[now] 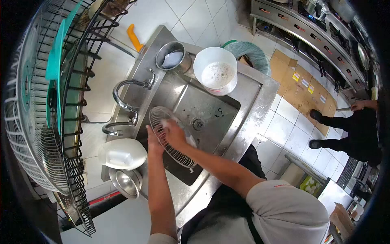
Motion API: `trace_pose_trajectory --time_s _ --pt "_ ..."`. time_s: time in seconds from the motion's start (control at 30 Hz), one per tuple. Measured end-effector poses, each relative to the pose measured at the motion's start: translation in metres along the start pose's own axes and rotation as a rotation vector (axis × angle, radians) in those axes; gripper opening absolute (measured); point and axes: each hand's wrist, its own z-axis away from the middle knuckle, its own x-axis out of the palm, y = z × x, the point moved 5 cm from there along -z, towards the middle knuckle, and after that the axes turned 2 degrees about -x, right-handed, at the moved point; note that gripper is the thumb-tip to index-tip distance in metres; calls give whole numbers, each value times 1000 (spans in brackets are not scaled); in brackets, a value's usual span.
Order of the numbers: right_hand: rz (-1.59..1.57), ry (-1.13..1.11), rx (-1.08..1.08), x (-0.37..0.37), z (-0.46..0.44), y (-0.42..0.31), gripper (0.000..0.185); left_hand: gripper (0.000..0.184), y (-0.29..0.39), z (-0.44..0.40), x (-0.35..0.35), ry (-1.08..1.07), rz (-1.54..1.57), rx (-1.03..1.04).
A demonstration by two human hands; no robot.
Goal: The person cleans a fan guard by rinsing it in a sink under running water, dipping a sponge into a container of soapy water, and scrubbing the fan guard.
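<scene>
In the head view, the left hand (153, 143) is gripping the near-side rim of a round wire guard (179, 156), its fingers partly curled rather than spread, though the guard's edge is hiding part of that grip. The guard is leaning at a tilt over the basin of the steel sink (215, 136), probably so that drips are falling inside and its inner face is lying open to the other hand. The right hand (174, 133) is pressing against the wires from that inner side, loosely closed and blurred; whether it is pinching something pale, I cannot tell. A white bucket (208, 57) of foamy liquid is standing at the basin's far edge, seemingly to be within easy reach, and a steel pot (187, 64) is sitting beside it. Two curved taps, the farther one (123, 84) and the nearer one (109, 125), are reaching out from the left. A white tub (122, 154) is resting by a metal bowl (125, 183), apparently kept off the basin floor. Well apart, a co-worker's hand (359, 105) is showing at the right.
</scene>
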Motion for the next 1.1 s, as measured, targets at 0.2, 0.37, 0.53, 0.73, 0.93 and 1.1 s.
trace_pose_trajectory --time_s 0.2,0.37,0.53,0.73,0.93,1.1 --pt "-138 -43 -348 -15 24 -26 38 77 -27 19 16 78 -152 257" --pt "-435 50 468 -18 -10 22 31 39 -36 10 38 175 -430 324" --pt "-442 -4 91 -24 -23 5 32 32 -19 44 60 197 -206 402" --pt "-128 -52 -341 -39 3 -6 30 38 -87 54 30 -34 191 512" --pt "25 -4 84 -26 6 49 32 43 -118 58 7 15 247 433" --pt "-22 -46 -384 -11 14 66 31 29 -114 62 0 -23 324 444"
